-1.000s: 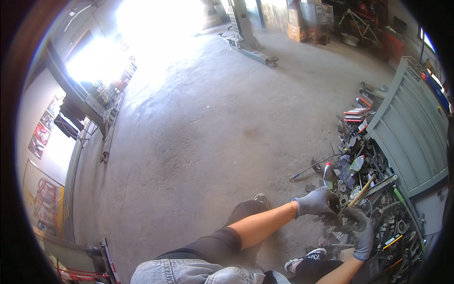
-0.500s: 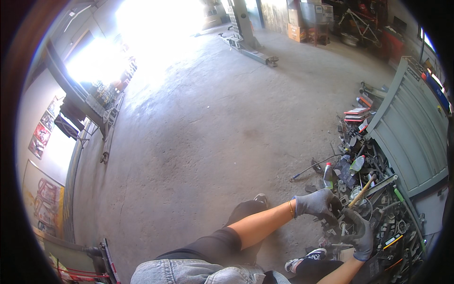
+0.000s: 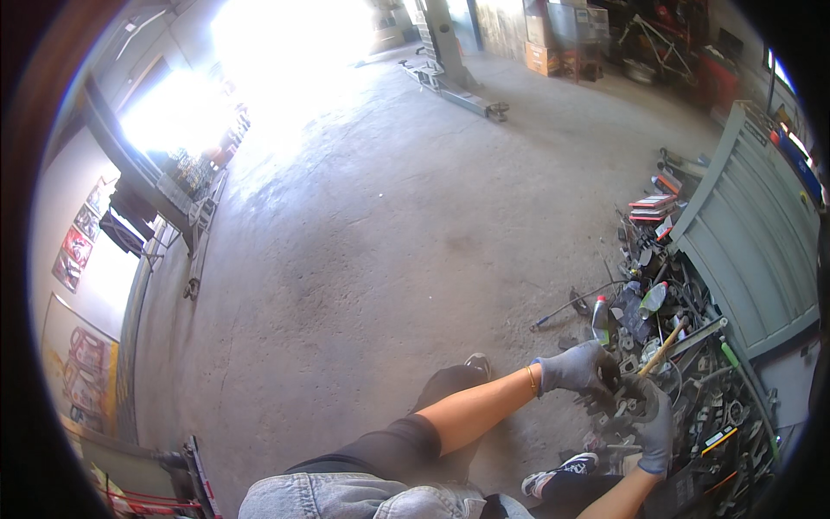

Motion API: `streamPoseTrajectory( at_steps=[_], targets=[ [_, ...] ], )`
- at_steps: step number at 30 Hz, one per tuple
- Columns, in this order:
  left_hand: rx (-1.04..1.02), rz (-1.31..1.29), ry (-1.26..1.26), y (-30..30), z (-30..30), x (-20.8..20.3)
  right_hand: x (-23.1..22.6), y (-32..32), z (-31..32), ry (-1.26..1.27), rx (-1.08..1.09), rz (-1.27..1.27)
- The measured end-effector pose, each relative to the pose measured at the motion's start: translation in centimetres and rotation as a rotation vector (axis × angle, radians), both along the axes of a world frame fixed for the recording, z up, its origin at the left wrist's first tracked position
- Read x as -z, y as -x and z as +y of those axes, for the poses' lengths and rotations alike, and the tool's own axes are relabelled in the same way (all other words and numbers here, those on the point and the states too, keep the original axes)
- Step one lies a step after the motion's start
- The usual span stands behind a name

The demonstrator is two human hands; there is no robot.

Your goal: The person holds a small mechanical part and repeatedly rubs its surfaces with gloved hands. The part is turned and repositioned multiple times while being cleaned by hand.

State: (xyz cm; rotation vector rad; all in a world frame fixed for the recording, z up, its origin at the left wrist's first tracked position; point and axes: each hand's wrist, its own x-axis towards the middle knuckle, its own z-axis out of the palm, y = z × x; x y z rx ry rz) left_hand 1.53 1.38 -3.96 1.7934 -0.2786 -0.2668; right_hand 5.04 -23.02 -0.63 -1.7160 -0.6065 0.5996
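Both my hands wear grey work gloves and meet over a heap of loose car parts (image 3: 735, 415) on the floor at the right. My left hand (image 3: 577, 368) is closed, its fingertips curled down around something dark and small that I cannot make out. Close beside it, my right hand (image 3: 655, 426) is bent with its fingers curled toward the left one, around the same spot. Just beyond the hands lies a wooden handle (image 3: 664, 348), slanting over the heap. A bottle with a red cap (image 3: 600, 318) stands among the parts, near a clear greenish bottle (image 3: 654, 299).
A grey metal cabinet (image 3: 756, 233) borders the heap on the right. Red and white boxes (image 3: 654, 208) are stacked at its far end. A thin cable (image 3: 575, 303) sticks out onto the concrete floor (image 3: 372, 259). Lift posts (image 3: 445, 48) stand farther off.
My right hand has shifted slightly up and left, its fingers drawing closer to the left hand. My left hand has barely moved.
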Motion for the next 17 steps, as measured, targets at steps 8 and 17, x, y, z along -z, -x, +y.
streamPoseTrajectory(
  at_steps=[8, 17],
  targets=[
    [-0.114, -0.072, -0.077, -0.3, -1.0, 0.4, 3.7, -0.5, 0.3, 0.008, 0.157, -0.148],
    [-0.144, -0.017, -0.169, -0.1, -1.5, -0.3, 5.8, -0.6, 1.4, -0.044, 0.322, -0.160]
  ],
)
